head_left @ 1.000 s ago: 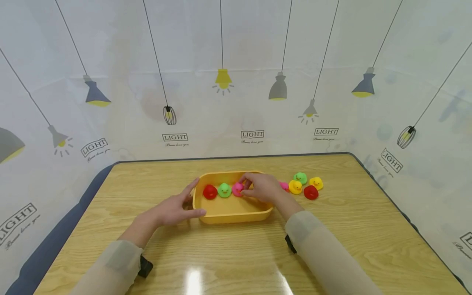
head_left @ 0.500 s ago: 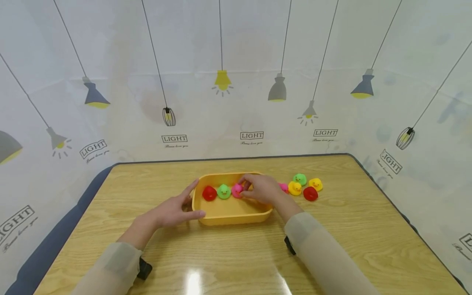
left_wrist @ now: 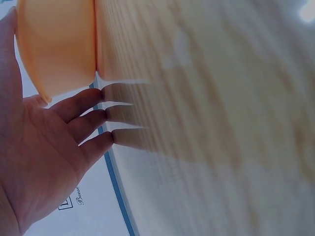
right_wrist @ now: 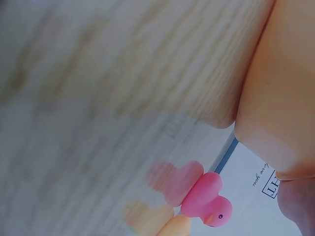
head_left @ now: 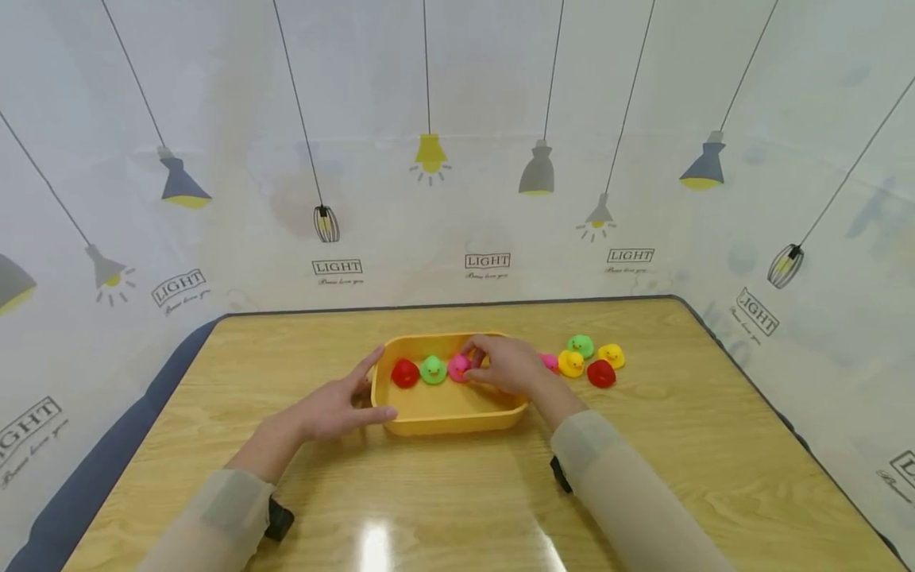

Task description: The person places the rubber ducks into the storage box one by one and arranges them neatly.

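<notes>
A yellow-orange tray (head_left: 457, 425) stands mid-table. In it, a red rubber duck (head_left: 405, 373), a green rubber duck (head_left: 433, 370) and a pink rubber duck (head_left: 459, 367) sit in a row. My right hand (head_left: 509, 367) reaches over the tray's right end and pinches that pink duck between thumb and fingers. At the left end, my left hand (head_left: 336, 407) rests against the tray, thumb and forefinger spread along its rim. The left wrist view shows the other fingers (left_wrist: 81, 125) extended, tips at the tabletop. The right wrist view hides the right fingertips behind the tray wall.
Right of the tray, more rubber ducks stand on the wooden table (head_left: 443, 500): a pink one (right_wrist: 206, 199), two yellow ones (head_left: 571, 364) (head_left: 611, 356), a green one (head_left: 581, 345) and a red one (head_left: 601, 373). A lamp-print curtain (head_left: 400, 95) surrounds the table's back and sides.
The view shifts very slightly. Both hands, the tray and the ducks otherwise stay as they were, with my right hand still on the pink rubber duck.
</notes>
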A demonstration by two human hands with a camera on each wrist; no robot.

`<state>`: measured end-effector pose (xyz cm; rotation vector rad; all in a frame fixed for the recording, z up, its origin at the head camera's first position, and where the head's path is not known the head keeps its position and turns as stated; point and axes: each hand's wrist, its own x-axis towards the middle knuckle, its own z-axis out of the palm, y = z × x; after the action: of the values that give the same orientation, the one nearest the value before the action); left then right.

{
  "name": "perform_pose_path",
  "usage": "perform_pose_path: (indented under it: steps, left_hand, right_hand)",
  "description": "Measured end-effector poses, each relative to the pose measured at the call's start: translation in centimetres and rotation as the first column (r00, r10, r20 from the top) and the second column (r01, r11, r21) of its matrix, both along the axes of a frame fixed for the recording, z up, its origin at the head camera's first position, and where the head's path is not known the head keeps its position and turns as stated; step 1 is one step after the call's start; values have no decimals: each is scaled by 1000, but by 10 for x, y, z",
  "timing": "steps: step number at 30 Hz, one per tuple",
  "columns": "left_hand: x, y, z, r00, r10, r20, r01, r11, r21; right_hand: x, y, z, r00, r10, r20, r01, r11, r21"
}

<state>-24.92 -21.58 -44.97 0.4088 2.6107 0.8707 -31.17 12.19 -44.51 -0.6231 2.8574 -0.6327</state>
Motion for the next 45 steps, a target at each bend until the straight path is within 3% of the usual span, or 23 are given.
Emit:
perform_pose_path:
  steps: [9,14,18,27,31,34,37,45]
  left_hand:
    - [-1,-3,0,1000,15,9,-15,1000,-13]
    - [-1,-2,1,1000,8,7,-8,1000,-6]
    - [-1,-1,-1,1000,1,1,-1,1000,-1]
    - [-1,-2,1,1000,-3,4,3,1000,-2]
    - [-2,-4,1,999,-39,-24,38,999,-12]
    - [-2,-3,1,1000,-25,-14,25,1000,-9]
    - [1,-1,3,1000,8,11,-8,1000,-5]
    - [1,0,3,1000,16,13,-16,1000,-19]
  right_hand:
    - [-1,-2,4,1000,5,25,-5,1000,-31]
    - [-4,3,9,998,29,48,-22,989,-146]
    - [-4,13,16,999,51,18,-46,974,-221]
    - [11,59,33,998,35,-55,-48,964,-262]
    - [20,82,34,996,23,-81,-45,957,-285]
    - [26,99,34,996,4,-90,-31,955,-295]
    - [32,115,34,995,-8,-94,-20,957,-289]
    - [48,153,33,998,-44,-49,29,961,-274]
